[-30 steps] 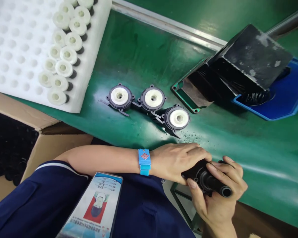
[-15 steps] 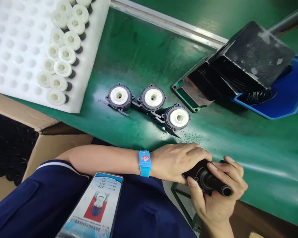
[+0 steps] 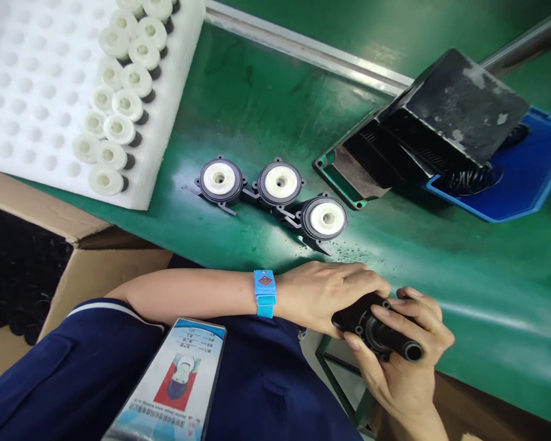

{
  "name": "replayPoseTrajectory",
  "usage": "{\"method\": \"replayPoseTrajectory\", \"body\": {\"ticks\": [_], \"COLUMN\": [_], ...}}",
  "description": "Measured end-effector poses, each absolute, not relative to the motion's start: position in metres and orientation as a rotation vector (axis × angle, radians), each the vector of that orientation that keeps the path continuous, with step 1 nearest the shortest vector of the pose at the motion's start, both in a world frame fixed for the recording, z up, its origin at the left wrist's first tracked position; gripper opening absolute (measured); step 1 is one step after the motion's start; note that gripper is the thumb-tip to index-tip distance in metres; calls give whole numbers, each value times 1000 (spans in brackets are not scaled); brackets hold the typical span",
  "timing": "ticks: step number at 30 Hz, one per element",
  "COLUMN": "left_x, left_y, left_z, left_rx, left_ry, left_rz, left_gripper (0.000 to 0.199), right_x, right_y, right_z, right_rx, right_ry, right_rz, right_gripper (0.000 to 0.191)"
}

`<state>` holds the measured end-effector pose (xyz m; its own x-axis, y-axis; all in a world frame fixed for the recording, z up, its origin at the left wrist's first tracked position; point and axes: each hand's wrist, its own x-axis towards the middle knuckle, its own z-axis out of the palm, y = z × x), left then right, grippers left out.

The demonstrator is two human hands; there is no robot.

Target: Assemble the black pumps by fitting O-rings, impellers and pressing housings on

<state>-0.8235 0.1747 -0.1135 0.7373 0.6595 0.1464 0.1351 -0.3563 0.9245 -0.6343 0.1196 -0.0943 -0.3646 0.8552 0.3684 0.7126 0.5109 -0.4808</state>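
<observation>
At the table's near edge I hold a black plastic pump housing [image 3: 377, 327] between both hands, its round pipe end pointing down and right. My left hand [image 3: 335, 294], with a blue strap on the wrist, is closed over the housing's left end; its fingertips are partly hidden. My right hand [image 3: 408, 349] wraps the other side, thumb and fingers around the body and the pipe. Beyond my hands stand three similar black housings, the left one [image 3: 239, 195], the middle one [image 3: 300, 195] and the right one [image 3: 305, 222], each with a white ring-shaped insert on top.
A white foam tray [image 3: 41, 92] at the upper left carries several white, round-flanged parts [image 3: 119, 128]. To the right, a black metal fixture [image 3: 463, 104] stands beside a blue bin [image 3: 523, 184]. An open cardboard box [image 3: 92, 269] with dark parts is at the left. Small droplets or specks dot the green table [image 3: 248, 110].
Both hands and the pump housing have shifted slightly left, with the housing turned a little. The whole view has moved slightly too. The grip looks the same.
</observation>
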Motion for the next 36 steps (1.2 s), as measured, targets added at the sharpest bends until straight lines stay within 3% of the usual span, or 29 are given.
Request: {"method": "replayPoseTrajectory", "body": {"ticks": [16,23,28,32,36], "left_x": [-822,-819,-816,-821,-826], "left_y": [172,167,156,152,153], "left_z": [-112,-115,-108,-105,-114], "left_rx": [1855,1798,1786,1890,2012], "left_ry": [663,817,920,931,939], "left_rz": [619,653,690,594,484], "left_gripper": [49,58,67,92,89], "right_x": [-633,-655,-681,-640,-541], "right_y": [122,100,91,97,97], "right_z": [-95,-98,-89,-87,-89], "right_rx": [-1226,-1467,-1680,-1861,-2006], "right_ry": [-2205,-1877,-1729,-1630,-1415], "right_rz": [309,-74,-63,-149,-340], "right_gripper": [38,73,61,54,57]}}
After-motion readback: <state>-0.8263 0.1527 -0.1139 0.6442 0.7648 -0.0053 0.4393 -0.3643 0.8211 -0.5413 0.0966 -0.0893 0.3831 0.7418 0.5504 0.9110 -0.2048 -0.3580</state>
